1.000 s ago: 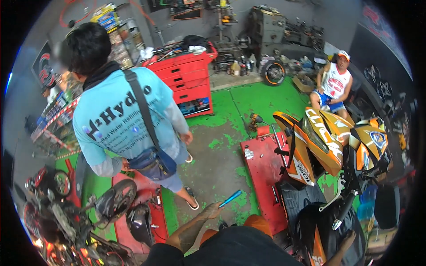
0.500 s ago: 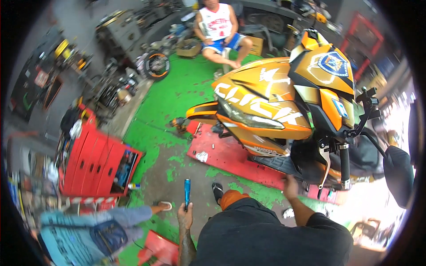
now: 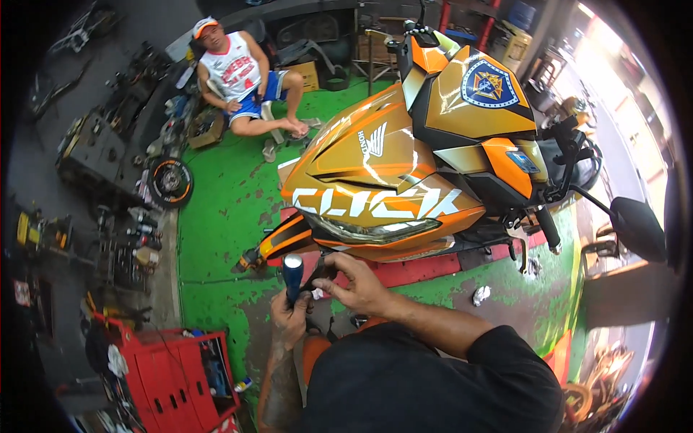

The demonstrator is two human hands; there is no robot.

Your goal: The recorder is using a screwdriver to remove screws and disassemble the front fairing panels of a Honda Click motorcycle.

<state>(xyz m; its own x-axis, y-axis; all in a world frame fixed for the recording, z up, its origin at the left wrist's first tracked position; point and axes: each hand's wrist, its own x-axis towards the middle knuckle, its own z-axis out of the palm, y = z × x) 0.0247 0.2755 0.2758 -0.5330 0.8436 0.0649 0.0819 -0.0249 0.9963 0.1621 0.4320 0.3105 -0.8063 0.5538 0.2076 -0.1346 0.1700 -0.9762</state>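
Observation:
My left hand (image 3: 288, 323) is closed round a blue flashlight (image 3: 292, 280) held upright, with its end shining white. Close beside it, my right hand (image 3: 359, 287) has thumb and fingers pinched on a small dark object (image 3: 322, 273). What kind of thing that is I cannot make out. Both hands are in front of my body, just short of an orange and gold scooter (image 3: 404, 162). The scooter's front wheel and fender (image 3: 283, 238) lie just beyond the flashlight.
The scooter stands over a red platform (image 3: 426, 268) on a worn green floor. At lower left is a red tool cabinet (image 3: 162, 375). A person (image 3: 242, 79) sits at the back left, near a loose wheel (image 3: 171, 182). A black mirror (image 3: 638, 229) juts out at right.
My right hand has come from beside the scooter's footboard to my left hand, now with a dark object. The flashlight's end now glows. The view has shifted; a bystander at lower left is out of view.

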